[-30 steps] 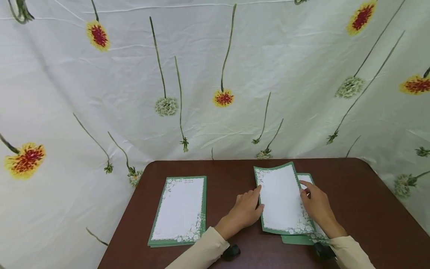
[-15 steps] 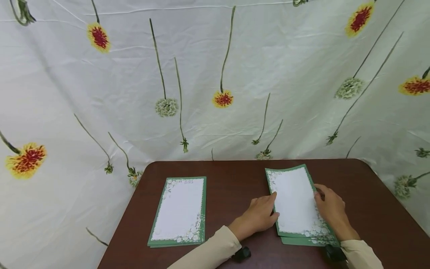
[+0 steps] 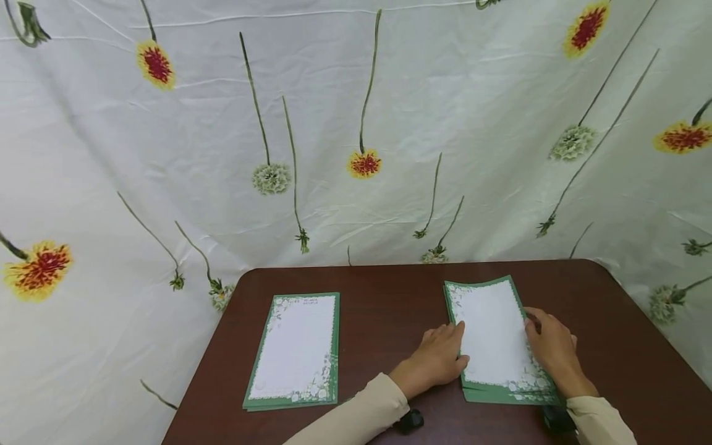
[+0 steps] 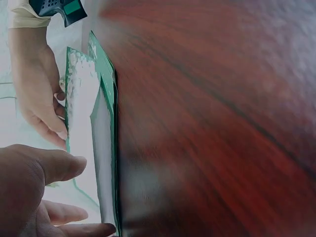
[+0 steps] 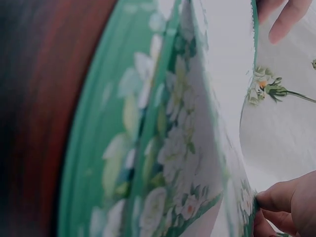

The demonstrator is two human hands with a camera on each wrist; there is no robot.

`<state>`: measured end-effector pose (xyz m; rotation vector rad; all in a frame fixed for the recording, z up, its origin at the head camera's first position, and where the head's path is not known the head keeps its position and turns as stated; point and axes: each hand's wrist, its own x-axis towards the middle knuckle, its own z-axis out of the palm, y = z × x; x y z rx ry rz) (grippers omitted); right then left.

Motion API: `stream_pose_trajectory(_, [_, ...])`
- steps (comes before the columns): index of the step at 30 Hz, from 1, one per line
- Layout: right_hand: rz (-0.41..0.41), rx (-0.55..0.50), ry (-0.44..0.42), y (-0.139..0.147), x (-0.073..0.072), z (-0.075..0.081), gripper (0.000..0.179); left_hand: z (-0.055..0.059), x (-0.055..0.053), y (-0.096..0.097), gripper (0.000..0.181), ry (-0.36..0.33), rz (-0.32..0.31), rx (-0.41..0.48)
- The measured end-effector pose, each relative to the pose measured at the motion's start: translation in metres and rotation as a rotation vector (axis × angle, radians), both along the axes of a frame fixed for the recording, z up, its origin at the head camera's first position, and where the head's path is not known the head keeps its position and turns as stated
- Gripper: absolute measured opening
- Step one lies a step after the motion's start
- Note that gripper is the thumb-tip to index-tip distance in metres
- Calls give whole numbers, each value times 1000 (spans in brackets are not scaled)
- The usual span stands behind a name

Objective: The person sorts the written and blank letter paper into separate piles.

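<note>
A white sheet of paper (image 3: 492,334) with a green floral border lies over a stack of similar sheets at the right of the table. The right hand (image 3: 556,352) pinches its right edge between thumb and fingers. In the right wrist view that edge is raised, leaving a gap above the sheets below (image 5: 123,118). At the left edge, the left hand (image 3: 434,358) touches the paper with outstretched fingers. Its thumb (image 4: 66,165) stands apart from the fingers in the left wrist view. Part of the right edge is hidden behind the right hand.
A second stack of matching green-bordered sheets (image 3: 295,352) lies at the left of the brown table (image 3: 389,303). Faint writing shows near its top. Behind the table hangs a white cloth (image 3: 322,123) printed with flowers. Dark wrist devices (image 3: 410,421) sit under the sleeves.
Both hands have moved the bordered sheet rightward and lowered it over the right stack, now nearly lined up with it. The left stack has stayed put.
</note>
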<state>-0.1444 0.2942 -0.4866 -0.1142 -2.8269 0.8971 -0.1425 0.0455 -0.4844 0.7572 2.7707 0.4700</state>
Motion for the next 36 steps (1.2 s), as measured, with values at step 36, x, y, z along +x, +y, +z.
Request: stream_pose_trajectory(36, [8, -48, -131, -15, -1, 4, 55, 4, 5, -19, 67, 4, 38, -35])
